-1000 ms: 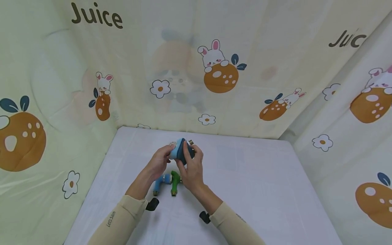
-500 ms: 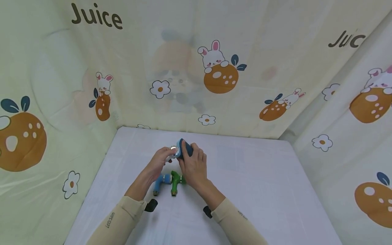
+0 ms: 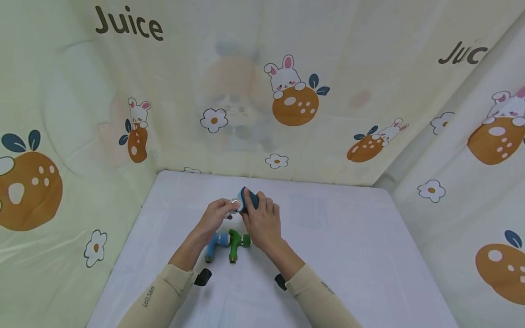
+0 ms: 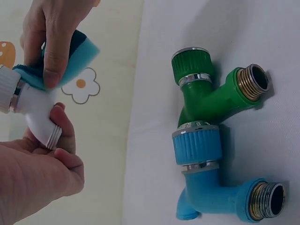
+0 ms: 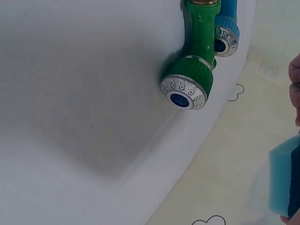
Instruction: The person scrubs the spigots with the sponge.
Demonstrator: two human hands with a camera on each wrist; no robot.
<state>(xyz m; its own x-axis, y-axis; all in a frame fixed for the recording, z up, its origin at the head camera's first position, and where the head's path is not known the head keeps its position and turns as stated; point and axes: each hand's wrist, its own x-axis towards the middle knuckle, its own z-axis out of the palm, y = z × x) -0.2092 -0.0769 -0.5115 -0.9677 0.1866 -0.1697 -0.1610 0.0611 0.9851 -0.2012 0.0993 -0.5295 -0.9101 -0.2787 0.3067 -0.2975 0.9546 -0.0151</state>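
The green tap fitting (image 3: 234, 243) lies on the table (image 3: 348, 255), and every place here is told from it. The blue tap fitting (image 3: 216, 243) lies just to its left, the two touching side by side. Beyond it, raised off the table, is the white tap fitting (image 3: 234, 203), held from the left by the left hand (image 3: 216, 215). The sponge (image 3: 247, 199) sits against that fitting's right side, under the right hand (image 3: 262, 220), which is behind and slightly right.
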